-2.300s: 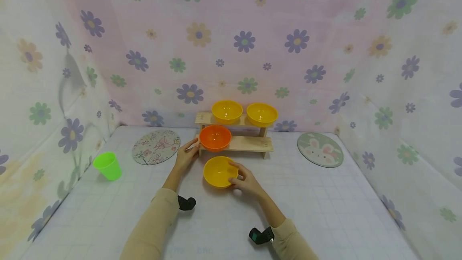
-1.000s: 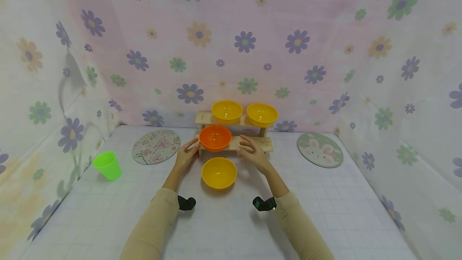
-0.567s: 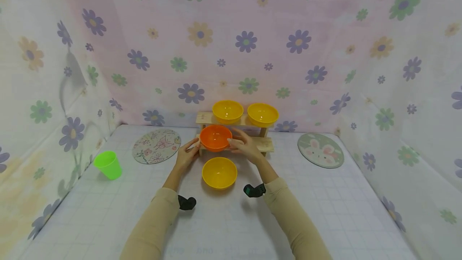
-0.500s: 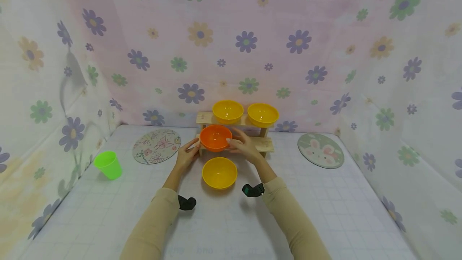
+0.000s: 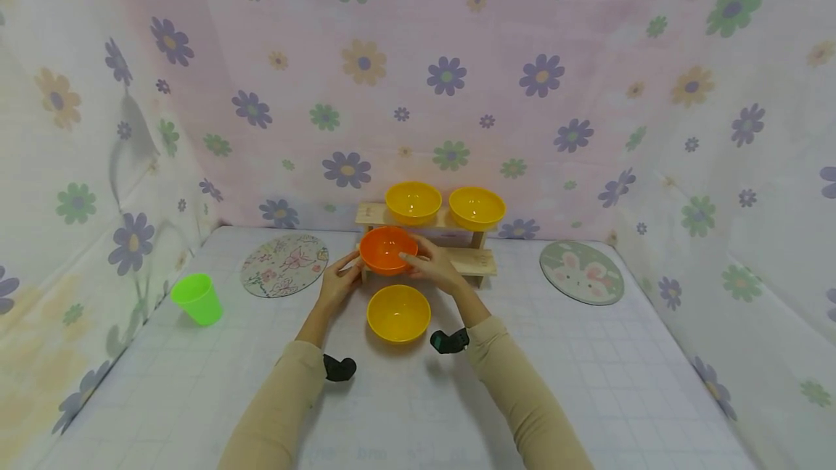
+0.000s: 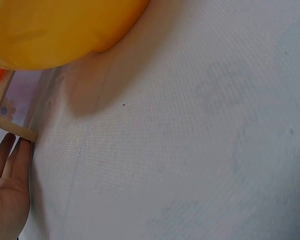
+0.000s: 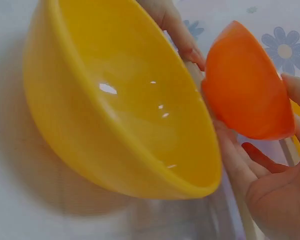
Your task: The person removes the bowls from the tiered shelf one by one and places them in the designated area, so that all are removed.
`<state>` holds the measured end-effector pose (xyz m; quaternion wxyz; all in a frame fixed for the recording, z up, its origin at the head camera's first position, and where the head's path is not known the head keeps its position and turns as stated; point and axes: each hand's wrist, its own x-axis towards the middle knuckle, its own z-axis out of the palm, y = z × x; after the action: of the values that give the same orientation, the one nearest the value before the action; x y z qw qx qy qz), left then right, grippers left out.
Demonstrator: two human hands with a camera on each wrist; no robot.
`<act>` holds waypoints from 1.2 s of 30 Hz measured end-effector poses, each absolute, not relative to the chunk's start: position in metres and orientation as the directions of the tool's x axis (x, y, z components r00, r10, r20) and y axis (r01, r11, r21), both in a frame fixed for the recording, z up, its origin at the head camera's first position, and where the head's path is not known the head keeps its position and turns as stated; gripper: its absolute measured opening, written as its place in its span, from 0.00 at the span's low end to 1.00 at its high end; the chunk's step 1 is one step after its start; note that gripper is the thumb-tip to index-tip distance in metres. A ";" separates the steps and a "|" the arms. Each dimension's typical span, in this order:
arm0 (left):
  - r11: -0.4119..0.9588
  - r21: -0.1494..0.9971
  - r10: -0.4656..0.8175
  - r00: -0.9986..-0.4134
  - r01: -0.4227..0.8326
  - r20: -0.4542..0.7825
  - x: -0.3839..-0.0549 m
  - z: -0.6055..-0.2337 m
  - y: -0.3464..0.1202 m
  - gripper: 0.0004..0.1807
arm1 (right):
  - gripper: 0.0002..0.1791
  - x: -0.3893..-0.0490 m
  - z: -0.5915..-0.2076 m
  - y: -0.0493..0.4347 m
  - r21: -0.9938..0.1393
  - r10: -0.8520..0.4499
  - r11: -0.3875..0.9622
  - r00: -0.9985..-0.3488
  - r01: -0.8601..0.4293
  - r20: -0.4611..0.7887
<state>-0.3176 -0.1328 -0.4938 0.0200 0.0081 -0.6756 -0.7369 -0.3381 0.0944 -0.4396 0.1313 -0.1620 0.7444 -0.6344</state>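
Floral backdrop (image 5: pixel 398 93), pale worktop (image 5: pixel 588 383). Head view: wooden stand (image 5: pixel 472 262), two tiers; upper tier carries the left yellow bowl (image 5: pixel 414 203) and the right yellow bowl (image 5: pixel 477 208), both seemingly settled; orange bowl (image 5: pixel 388 250), at the lower tier's left, is pinched by the right hand (image 5: pixel 436 265), so its placing looks unfinished; front yellow bowl (image 5: pixel 398 314) stands on the worktop, perhaps outstanding; green cup (image 5: pixel 199 301), apparently uninvolved. Left wrist view: left hand (image 6: pixel 9 197), fingers extended, fingertips at the stand's leg. Right wrist view: orange bowl, thumb at rim, fingers beneath; contact with the tier cannot be told.
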 end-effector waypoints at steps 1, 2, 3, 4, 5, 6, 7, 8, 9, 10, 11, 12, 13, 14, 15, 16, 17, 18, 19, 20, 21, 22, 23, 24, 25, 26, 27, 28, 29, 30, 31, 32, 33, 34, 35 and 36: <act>-0.087 0.996 -0.041 -0.999 0.017 0.014 -0.317 -0.493 -0.133 0.24 | 0.32 -0.338 -0.440 0.094 -0.987 -0.407 0.142 -0.913 -0.070 0.006; -0.089 0.996 -0.039 -0.999 0.016 0.013 -0.317 -0.493 -0.132 0.24 | 0.32 -0.337 -0.441 0.094 -0.990 -0.408 0.131 -0.913 -0.060 0.001; -0.091 0.996 -0.038 -0.999 0.017 0.013 -0.318 -0.493 -0.132 0.24 | 0.31 -0.337 -0.442 0.094 -0.993 -0.408 0.108 -0.913 -0.049 0.001; -0.093 0.996 -0.037 -0.999 0.017 0.014 -0.318 -0.493 -0.132 0.24 | 0.31 -0.337 -0.442 0.094 -0.996 -0.410 0.082 -0.912 -0.042 0.004; -0.090 0.996 -0.034 -0.999 0.020 0.017 -0.318 -0.494 -0.132 0.24 | 0.31 -0.337 -0.443 0.094 -0.998 -0.410 0.056 -0.912 -0.036 0.010; -0.097 0.995 -0.035 -0.999 0.020 0.017 -0.318 -0.494 -0.132 0.24 | 0.30 -0.337 -0.444 0.093 -0.999 -0.407 0.030 -0.913 -0.033 0.018; -0.094 0.995 -0.033 -0.999 0.023 0.020 -0.318 -0.494 -0.131 0.24 | 0.30 -0.337 -0.445 0.093 -0.999 -0.405 0.011 -0.914 -0.034 0.027; -0.093 0.995 -0.030 -0.999 0.025 0.022 -0.318 -0.494 -0.131 0.24 | 0.30 -0.337 -0.445 0.093 -0.999 -0.403 -0.010 -0.914 -0.035 0.036; -0.091 0.996 -0.029 -0.999 0.026 0.023 -0.319 -0.494 -0.131 0.24 | 0.30 -0.336 -0.445 0.093 -0.999 -0.399 -0.026 -0.916 -0.037 0.045; -0.090 0.996 -0.027 -0.999 0.026 0.024 -0.319 -0.495 -0.131 0.24 | 0.30 -0.336 -0.445 0.093 -0.999 -0.394 -0.038 -0.918 -0.038 0.050; -0.094 0.995 -0.025 -0.999 0.025 0.023 -0.319 -0.495 -0.131 0.24 | 0.30 -0.335 -0.444 0.093 -0.998 -0.385 -0.045 -0.921 -0.041 0.055; -0.098 0.995 -0.024 -1.000 0.022 0.020 -0.320 -0.495 -0.131 0.24 | 0.30 -0.334 -0.444 0.094 -0.998 -0.377 -0.052 -0.924 -0.043 0.059; -0.100 0.995 -0.023 -1.000 0.021 0.019 -0.320 -0.496 -0.131 0.24 | 0.30 -0.333 -0.444 0.094 -0.997 -0.371 -0.055 -0.926 -0.046 0.063; -0.104 0.994 -0.022 -1.000 0.019 0.016 -0.320 -0.496 -0.131 0.24 | 0.30 -0.332 -0.444 0.095 -0.997 -0.364 -0.057 -0.929 -0.047 0.065; -0.111 0.994 -0.023 -1.000 0.017 0.014 -0.320 -0.496 -0.131 0.24 | 0.30 -0.332 -0.443 0.096 -0.997 -0.357 -0.059 -0.932 -0.048 0.066; -0.116 0.993 -0.023 -1.000 0.016 0.014 -0.320 -0.496 -0.131 0.24 | 0.30 -0.331 -0.443 0.097 -0.997 -0.354 -0.062 -0.933 -0.049 0.068; -0.120 0.993 -0.025 -1.000 0.015 0.012 -0.320 -0.496 -0.131 0.24 | 0.29 -0.331 -0.443 0.099 -0.997 -0.350 -0.064 -0.934 -0.051 0.070; -0.120 0.993 -0.026 -1.000 0.015 0.012 -0.320 -0.496 -0.132 0.24 | 0.29 -0.330 -0.443 0.100 -0.997 -0.348 -0.064 -0.935 -0.052 0.071; -0.119 0.993 -0.027 -1.000 0.015 0.012 -0.320 -0.496 -0.132 0.24 | 0.29 -0.330 -0.442 0.102 -0.997 -0.344 -0.059 -0.936 -0.055 0.072; -0.121 0.993 -0.029 -1.000 0.013 0.010 -0.320 -0.496 -0.132 0.24 | 0.29 -0.329 -0.442 0.105 -0.997 -0.339 -0.050 -0.938 -0.059 0.073; -0.120 0.993 -0.030 -1.000 0.012 0.009 -0.320 -0.496 -0.132 0.24 | 0.29 -0.329 -0.441 0.107 -0.997 -0.340 -0.044 -0.938 -0.063 0.074; -0.117 0.993 -0.030 -1.000 0.010 0.007 -0.320 -0.496 -0.132 0.24 | 0.29 -0.328 -0.440 0.110 -0.997 -0.339 -0.035 -0.938 -0.069 0.077; -0.115 0.993 -0.032 -0.999 0.008 0.004 -0.320 -0.496 -0.132 0.24 | 0.29 -0.327 -0.440 0.112 -0.997 -0.335 -0.024 -0.939 -0.072 0.076; -0.113 0.994 -0.034 -0.999 0.006 0.002 -0.320 -0.497 -0.132 0.24 | 0.29 -0.327 -0.440 0.115 -0.997 -0.332 -0.011 -0.940 -0.076 0.076; -0.110 0.994 -0.035 -0.999 0.004 0.000 -0.321 -0.497 -0.132 0.24 | 0.28 -0.326 -0.439 0.118 -0.997 -0.329 -0.004 -0.941 -0.078 0.075; -0.108 0.994 -0.037 -0.999 0.004 0.000 -0.321 -0.497 -0.132 0.24 | 0.28 -0.326 -0.439 0.121 -0.997 -0.324 0.003 -0.943 -0.078 0.073; -0.103 0.995 -0.038 -0.999 0.005 0.001 -0.321 -0.497 -0.132 0.24 | 0.28 -0.326 -0.439 0.124 -0.997 -0.320 0.009 -0.945 -0.079 0.072; -0.107 0.994 -0.038 -0.999 0.006 0.001 -0.321 -0.497 -0.132 0.24 | 0.28 -0.326 -0.439 0.127 -0.997 -0.315 0.015 -0.946 -0.081 0.072; -0.109 0.994 -0.040 -0.999 0.008 0.004 -0.321 -0.497 -0.132 0.23 | 0.28 -0.326 -0.440 0.129 -0.996 -0.313 0.018 -0.947 -0.082 0.072; -0.110 0.994 -0.039 -0.999 0.011 0.007 -0.322 -0.498 -0.132 0.23 | 0.28 -0.325 -0.440 0.132 -0.996 -0.313 0.020 -0.947 -0.085 0.075; -0.114 0.993 -0.039 -0.999 0.013 0.009 -0.322 -0.498 -0.132 0.23 | 0.28 -0.325 -0.440 0.134 -0.996 -0.307 0.024 -0.949 -0.084 0.073; -0.118 0.993 -0.038 -0.999 0.016 0.011 -0.322 -0.498 -0.132 0.23 | 0.28 -0.325 -0.441 0.136 -0.996 -0.302 0.027 -0.951 -0.082 0.070; -0.122 0.992 -0.037 -0.999 0.018 0.014 -0.322 -0.498 -0.132 0.23 | 0.29 -0.324 -0.441 0.139 -0.996 -0.305 0.029 -0.950 -0.085 0.072; -0.127 0.992 -0.036 -0.999 0.020 0.015 -0.322 -0.498 -0.132 0.23 | 0.29 -0.323 -0.441 0.141 -0.996 -0.306 0.035 -0.949 -0.086 0.072; -0.126 0.992 -0.035 -0.999 0.021 0.017 -0.322 -0.498 -0.132 0.23 | 0.29 -0.322 -0.440 0.143 -0.996 -0.305 0.034 -0.950 -0.085 0.071; -0.127 0.992 -0.033 -0.999 0.022 0.018 -0.322 -0.498 -0.132 0.23 | 0.29 -0.320 -0.440 0.145 -0.996 -0.306 0.035 -0.950 -0.085 0.070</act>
<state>-0.3220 -0.1324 -0.4984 0.0183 0.0039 -0.6605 -0.7506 -0.3202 0.1447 -0.4399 0.0810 -0.1366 0.7150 -0.6809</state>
